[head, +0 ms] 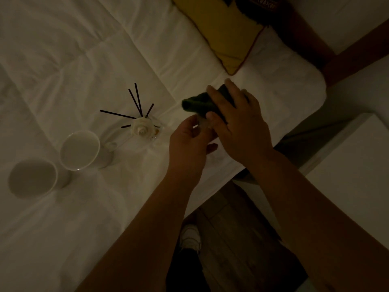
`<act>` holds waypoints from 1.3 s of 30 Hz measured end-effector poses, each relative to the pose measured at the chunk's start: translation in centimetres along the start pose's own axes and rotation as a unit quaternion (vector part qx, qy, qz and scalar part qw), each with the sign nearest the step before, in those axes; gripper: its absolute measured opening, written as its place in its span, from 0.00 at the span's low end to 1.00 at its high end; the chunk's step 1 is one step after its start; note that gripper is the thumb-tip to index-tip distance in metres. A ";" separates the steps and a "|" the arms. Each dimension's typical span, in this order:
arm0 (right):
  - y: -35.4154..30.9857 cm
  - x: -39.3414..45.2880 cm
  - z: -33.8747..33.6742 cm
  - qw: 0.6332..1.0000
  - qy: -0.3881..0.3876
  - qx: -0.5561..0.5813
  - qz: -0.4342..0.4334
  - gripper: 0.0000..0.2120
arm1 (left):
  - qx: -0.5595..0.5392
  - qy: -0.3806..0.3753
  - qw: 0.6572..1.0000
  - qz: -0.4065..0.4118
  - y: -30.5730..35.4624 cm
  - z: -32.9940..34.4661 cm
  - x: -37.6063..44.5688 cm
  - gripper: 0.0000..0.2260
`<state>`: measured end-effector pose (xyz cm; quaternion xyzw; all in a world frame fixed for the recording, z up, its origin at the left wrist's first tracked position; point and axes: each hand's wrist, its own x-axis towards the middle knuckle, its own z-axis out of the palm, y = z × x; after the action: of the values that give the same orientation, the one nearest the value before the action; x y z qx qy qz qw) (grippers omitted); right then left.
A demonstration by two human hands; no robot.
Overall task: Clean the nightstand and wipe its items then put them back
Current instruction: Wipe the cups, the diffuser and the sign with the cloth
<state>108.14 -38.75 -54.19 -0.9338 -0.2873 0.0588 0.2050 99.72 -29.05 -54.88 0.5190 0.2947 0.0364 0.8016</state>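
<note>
The room is dim. My right hand [235, 121] presses a dark green cloth [197, 103] against a small pale item [202, 123] that my left hand [189, 142] pinches between its fingers; the item is mostly hidden and I cannot tell what it is. Both hands hover over the white bed [73, 60]. On the bed stand a glass reed diffuser [145, 127] with dark sticks and a white flower, and two white mugs [81, 149] [34, 179]. The white nightstand [357, 165] is at the right, its visible top bare.
A yellow cushion [223, 32] lies at the head of the bed, with a dark wooden headboard [328, 43] behind it. Wooden floor [237, 239] and my white shoe [190, 237] show between the bed and the nightstand.
</note>
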 end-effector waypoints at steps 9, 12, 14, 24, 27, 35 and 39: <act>2.0 -0.7 -2.1 0.875 0.080 0.433 0.201 0.15 | -0.061 0.016 0.997 -0.033 0.5 0.7 0.2 0.13; 0.9 -2.6 -2.0 0.939 0.147 0.284 0.126 0.21 | -0.138 0.057 0.984 -0.094 1.0 2.3 0.0 0.14; 0.3 -3.8 -1.8 0.975 0.150 0.164 0.000 0.23 | -0.234 0.018 0.954 -0.184 1.6 2.7 -0.2 0.19; -1.6 -5.0 -1.3 0.989 -0.038 0.128 -0.064 0.28 | -0.377 -0.102 0.887 -0.248 0.5 1.2 -1.1 0.21; -2.2 -4.1 -1.1 0.981 -0.028 0.193 -0.014 0.27 | -0.370 -0.130 0.892 -0.225 1.2 1.4 -0.7 0.21; 0.3 -0.7 -0.4 0.904 0.067 0.374 0.198 0.19 | -0.182 -0.185 0.953 -0.153 1.0 0.7 -0.6 0.28; 0.8 0.0 0.0 0.917 0.081 0.333 0.202 0.18 | -0.015 -0.141 0.983 -0.118 0.7 0.4 -0.4 0.26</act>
<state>108.58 -39.36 -54.53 -0.8512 -0.0386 0.1158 0.5104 99.79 -29.22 -53.99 0.4687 0.2371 -0.1279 0.8412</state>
